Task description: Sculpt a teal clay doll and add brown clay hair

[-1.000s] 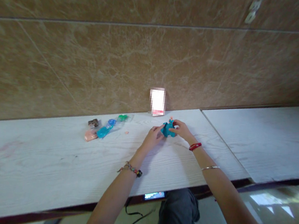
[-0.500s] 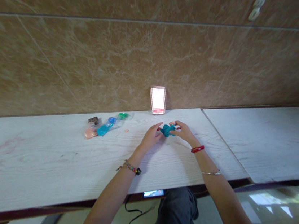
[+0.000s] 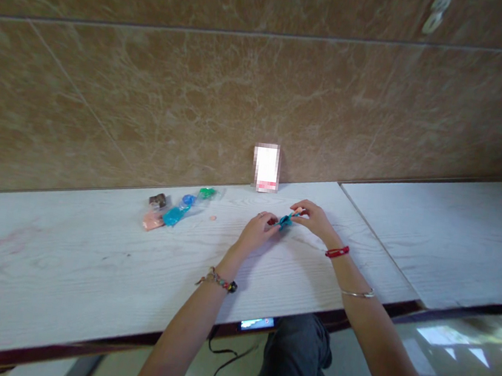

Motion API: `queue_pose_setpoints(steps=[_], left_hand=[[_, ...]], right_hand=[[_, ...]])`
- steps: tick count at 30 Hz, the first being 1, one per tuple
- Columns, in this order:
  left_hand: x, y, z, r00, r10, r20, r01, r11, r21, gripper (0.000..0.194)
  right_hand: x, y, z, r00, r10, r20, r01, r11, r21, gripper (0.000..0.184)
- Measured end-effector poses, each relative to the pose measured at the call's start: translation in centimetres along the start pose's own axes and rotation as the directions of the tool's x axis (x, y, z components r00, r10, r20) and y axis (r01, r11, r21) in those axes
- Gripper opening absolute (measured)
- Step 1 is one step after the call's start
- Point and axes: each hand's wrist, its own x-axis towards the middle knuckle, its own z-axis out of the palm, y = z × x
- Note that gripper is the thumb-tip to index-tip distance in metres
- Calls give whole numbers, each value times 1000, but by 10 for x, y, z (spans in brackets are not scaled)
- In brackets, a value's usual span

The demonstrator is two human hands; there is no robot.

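Count: 2 hands (left hand [image 3: 255,235], right hand [image 3: 316,222]), 1 teal piece [image 3: 284,221], 5 bagged lumps [image 3: 176,216] in 5 colours, 1 loose peach bit [image 3: 213,217], 3 wrist bands [image 3: 337,251], 1 lit screen [image 3: 257,323], 1 pixelated white panel [image 3: 266,165].

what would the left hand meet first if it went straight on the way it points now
The teal piece at the left hand is first in line, with the right hand apparently just beyond, though depth is unclear from this single view.

Head camera: I look forward and down from head height.
Wall [image 3: 207,97]: faces me, filling the upper half.
Table [image 3: 62,268]: below me, angled across.
Hands [image 3: 255,232] [image 3: 314,221]: well out from my lens.
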Motion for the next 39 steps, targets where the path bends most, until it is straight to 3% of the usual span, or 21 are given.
queue_pose_setpoints(steps=[6, 9, 12, 18, 23, 29, 32, 35, 37, 39], left_hand=[[-3, 11, 2, 998, -29, -57, 32, 998, 54, 26], [-2, 11, 5, 993, -82, -89, 81, 997, -13, 30], [0, 8, 5, 977, -177, -119, 164, 980, -112, 36], [2, -1, 3, 944, -300, -137, 261, 934, -246, 26], [2, -8, 4, 890, -443, -113, 417, 888, -197, 23], [-3, -1, 3, 912, -396, -108, 408, 901, 147, 30], [-4, 0, -1, 917, -358, -176, 389, 900, 195, 35], [2, -4, -5, 955, -218, -202, 239, 967, 88, 33], [7, -8, -6, 981, -125, -149, 116, 991, -68, 30], [11, -11, -6, 992, -88, -86, 65, 969, -237, 28]], right_hand=[[-2, -10, 0, 992, -114, 59, 115, 993, -8, 18], [-2, -12, 0, 988, -141, 70, 144, 989, -42, 17], [-2, -11, 0, 990, -129, 60, 132, 989, -66, 18], [-2, -7, 1, 995, -99, 29, 100, 994, -48, 23], [-2, -5, 2, 995, -98, 31, 99, 994, -48, 25], [-3, -8, 8, 988, -147, 52, 149, 987, -51, 33], [-3, -13, 16, 984, -172, 45, 175, 981, -87, 43], [-2, -17, 25, 986, -165, 26, 167, 981, -96, 53], [0, -19, 31, 987, -162, 23, 163, 983, -89, 57], [2, -20, 34, 987, -161, 10, 161, 984, -82, 58]])
